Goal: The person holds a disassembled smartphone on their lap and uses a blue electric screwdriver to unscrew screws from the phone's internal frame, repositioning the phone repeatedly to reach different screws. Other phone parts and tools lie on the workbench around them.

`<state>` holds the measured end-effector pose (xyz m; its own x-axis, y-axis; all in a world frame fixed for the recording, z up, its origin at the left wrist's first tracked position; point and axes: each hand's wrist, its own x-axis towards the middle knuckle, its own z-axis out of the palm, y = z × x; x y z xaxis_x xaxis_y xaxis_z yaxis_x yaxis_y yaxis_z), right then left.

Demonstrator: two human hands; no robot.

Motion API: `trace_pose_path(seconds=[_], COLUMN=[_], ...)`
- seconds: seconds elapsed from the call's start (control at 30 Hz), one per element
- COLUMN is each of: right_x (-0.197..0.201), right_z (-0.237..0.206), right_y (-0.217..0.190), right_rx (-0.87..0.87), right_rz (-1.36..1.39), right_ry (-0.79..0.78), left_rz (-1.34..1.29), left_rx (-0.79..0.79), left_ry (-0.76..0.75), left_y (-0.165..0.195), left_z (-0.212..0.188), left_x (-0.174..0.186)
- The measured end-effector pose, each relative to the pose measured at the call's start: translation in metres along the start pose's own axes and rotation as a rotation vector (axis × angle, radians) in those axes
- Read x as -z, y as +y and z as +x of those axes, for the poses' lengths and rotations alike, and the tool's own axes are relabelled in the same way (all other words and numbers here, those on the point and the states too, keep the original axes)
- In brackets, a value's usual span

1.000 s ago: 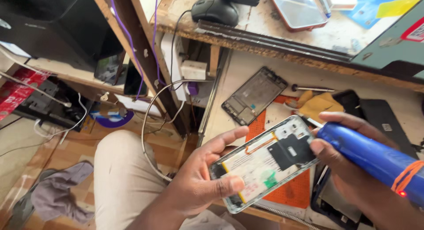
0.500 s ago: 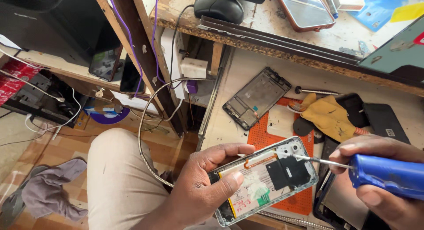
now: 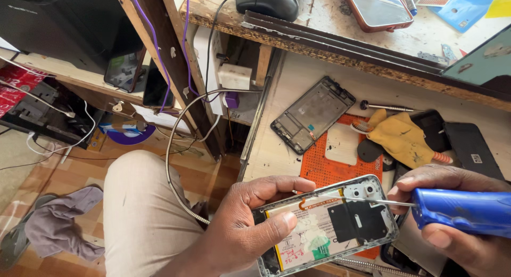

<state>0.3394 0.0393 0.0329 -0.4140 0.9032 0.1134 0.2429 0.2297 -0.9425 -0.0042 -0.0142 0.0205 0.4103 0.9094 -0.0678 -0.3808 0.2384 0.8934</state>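
Left hand (image 3: 250,224) grips opened phone (image 3: 324,226) (back removed); right hand (image 3: 458,224) closed around blue screwdriver (image 3: 458,210), tip on phone's upper edge.

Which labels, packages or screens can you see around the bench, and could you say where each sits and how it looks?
Battery label: inside the opened phone held by the left hand, pale rectangle with a green patch.
Phone screen: face up on the upper shelf, dark glass, reddish rim.
Two dark screens: leaning under the shelf at left, black rectangles.
Right hand: holds a blue-handled screwdriver over the phone.
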Motion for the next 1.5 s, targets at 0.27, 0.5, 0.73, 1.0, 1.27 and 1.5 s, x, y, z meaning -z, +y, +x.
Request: trace_pose_path(seconds=[0.27,0.5,0.73,1.0,1.27,1.5], right_x=[-0.006,0.002,0.007,0.003,0.001,0.001], right_z=[-0.001,-0.002,-0.005,-0.006,-0.006,-0.006], right_y=[0.012,0.027,0.023,0.024,0.025,0.027], right_rx=[-0.041,-0.054,-0.110,-0.077,-0.071,-0.100], right_rz=[0.388,0.536,0.457,0.413,0.498,0.565], right_ry=[0.017,-0.004,-0.014,0.004,-0.001,0.012], left_rz=[-0.028,-0.008,-0.048,-0.052,-0.044,-0.065], left_rx=[-0.029,-0.010,0.004,0.005,-0.006,0.010], left_ry=[-0.043,-0.051,-0.055,-0.046,-0.065,-0.067], left_y=[0.001,0.003,0.002,0.004,0.006,0.006], left_z=[-0.003,-0.004,-0.004,-0.006,-0.006,-0.007], left_x=[0.003,0.001,-0.001,0.001,0.002,0.002])
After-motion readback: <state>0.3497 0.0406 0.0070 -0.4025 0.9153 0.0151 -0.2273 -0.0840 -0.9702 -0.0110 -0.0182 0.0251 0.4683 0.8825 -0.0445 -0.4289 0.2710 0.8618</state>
